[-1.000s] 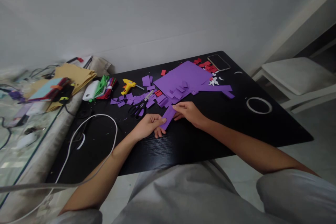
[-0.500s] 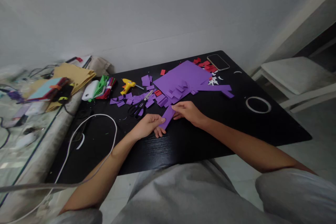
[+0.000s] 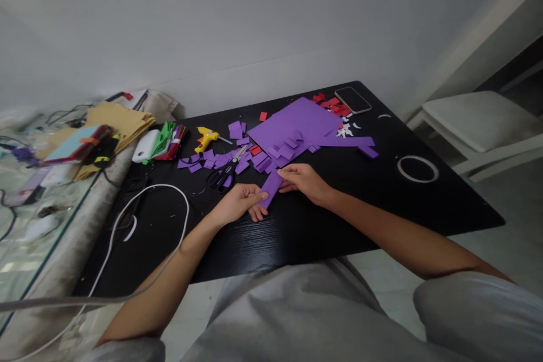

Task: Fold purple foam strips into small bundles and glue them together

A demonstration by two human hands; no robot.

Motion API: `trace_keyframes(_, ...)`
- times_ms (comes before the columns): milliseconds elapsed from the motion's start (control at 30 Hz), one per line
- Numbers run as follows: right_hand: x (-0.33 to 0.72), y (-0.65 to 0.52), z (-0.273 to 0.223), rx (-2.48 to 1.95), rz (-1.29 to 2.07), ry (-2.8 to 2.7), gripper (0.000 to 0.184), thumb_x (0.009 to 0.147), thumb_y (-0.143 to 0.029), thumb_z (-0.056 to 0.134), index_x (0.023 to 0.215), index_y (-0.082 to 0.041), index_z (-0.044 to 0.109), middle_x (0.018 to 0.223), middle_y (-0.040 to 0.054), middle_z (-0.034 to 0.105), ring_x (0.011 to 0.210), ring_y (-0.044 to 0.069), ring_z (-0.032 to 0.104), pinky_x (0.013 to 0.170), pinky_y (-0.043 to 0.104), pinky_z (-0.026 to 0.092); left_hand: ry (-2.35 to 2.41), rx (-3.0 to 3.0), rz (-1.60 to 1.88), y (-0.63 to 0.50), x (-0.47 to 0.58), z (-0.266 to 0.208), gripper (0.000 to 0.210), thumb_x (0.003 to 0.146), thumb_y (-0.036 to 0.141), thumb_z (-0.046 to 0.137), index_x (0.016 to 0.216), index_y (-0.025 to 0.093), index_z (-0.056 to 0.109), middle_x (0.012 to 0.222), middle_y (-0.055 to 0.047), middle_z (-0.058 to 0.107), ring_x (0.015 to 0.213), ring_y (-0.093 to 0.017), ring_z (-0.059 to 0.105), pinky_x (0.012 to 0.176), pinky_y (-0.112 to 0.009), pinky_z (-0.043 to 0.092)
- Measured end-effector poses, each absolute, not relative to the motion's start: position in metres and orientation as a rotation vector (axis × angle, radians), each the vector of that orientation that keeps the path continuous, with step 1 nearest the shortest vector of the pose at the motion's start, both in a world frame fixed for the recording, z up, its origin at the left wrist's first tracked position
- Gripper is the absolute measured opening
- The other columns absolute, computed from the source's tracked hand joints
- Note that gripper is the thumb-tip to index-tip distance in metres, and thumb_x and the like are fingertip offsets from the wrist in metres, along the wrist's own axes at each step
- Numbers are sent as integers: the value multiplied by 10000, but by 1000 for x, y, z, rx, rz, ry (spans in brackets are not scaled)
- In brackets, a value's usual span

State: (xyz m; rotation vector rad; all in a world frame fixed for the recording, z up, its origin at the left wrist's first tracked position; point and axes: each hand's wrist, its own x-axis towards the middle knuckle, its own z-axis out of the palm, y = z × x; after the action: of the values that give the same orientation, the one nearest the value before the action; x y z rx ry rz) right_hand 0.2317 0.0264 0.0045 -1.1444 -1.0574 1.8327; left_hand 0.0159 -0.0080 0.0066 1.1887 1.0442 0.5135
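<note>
Between my two hands is a purple foam or paper strip (image 3: 270, 188), held at a slant above the black table. My left hand (image 3: 245, 202) pinches its lower end, thumb on top and fingers beneath. At the upper end, my right hand (image 3: 302, 181) grips the strip's corner between thumb and fingers. Just beyond lie many small purple cut pieces (image 3: 285, 150), some on a large purple sheet (image 3: 303, 113). Black-handled scissors (image 3: 227, 172) rest left of the strip, blades pointing away from me. A longer purple strip (image 3: 345, 142) lies to the right.
A yellow glue gun (image 3: 206, 138) lies behind the scissors. Red scraps (image 3: 335, 106), white scraps (image 3: 345, 129) and a phone (image 3: 353, 99) are at the far right. A tape-like ring (image 3: 418, 169) lies on the right. A white cable (image 3: 186, 209) loops across my left forearm.
</note>
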Motion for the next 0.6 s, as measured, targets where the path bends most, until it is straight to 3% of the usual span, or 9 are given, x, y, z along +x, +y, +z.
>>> trace_keyframes(600, 232, 27, 4, -1141, 1840, -1012, 179, 928, -113, 614, 759, -108, 673, 697, 67, 727, 640, 138, 718, 645, 239, 626, 1056, 1210, 491, -10, 17, 8, 492, 770, 583, 739, 750, 115, 589, 664, -89, 741, 512, -150, 696, 462, -214, 561)
